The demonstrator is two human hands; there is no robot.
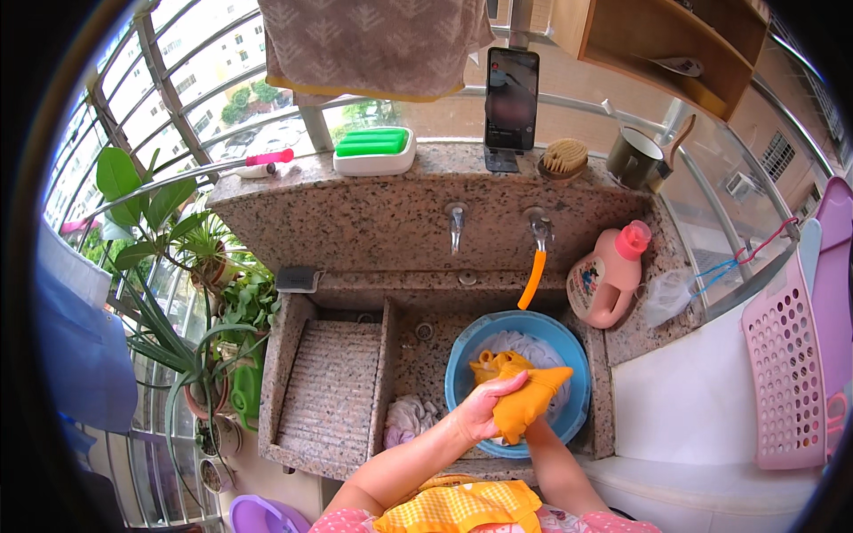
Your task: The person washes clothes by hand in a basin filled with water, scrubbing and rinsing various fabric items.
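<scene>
A wet yellow cloth (524, 404) is bunched up over the blue basin (455, 377). My left hand (487, 409) is closed on its left side, thumb on top. My right hand (537, 432) comes up beneath the cloth, which hides its fingers; it seems to support the cloth from below. Part of the yellow fabric trails down into the basin, among whitish wet laundry (524, 346). The basin stands in the right compartment of the speckled stone sink (418, 355), below a tap with an orange hose (532, 280).
Left of the basin lies a crumpled pale cloth (410, 417), beside the ribbed washboard (329, 382). A pink detergent bottle (609, 275) stands right of the tap. The ledge holds a phone (511, 102), a brush (564, 158), a mug (633, 155) and a soap box (375, 151). A pink basket (786, 355) stands far right.
</scene>
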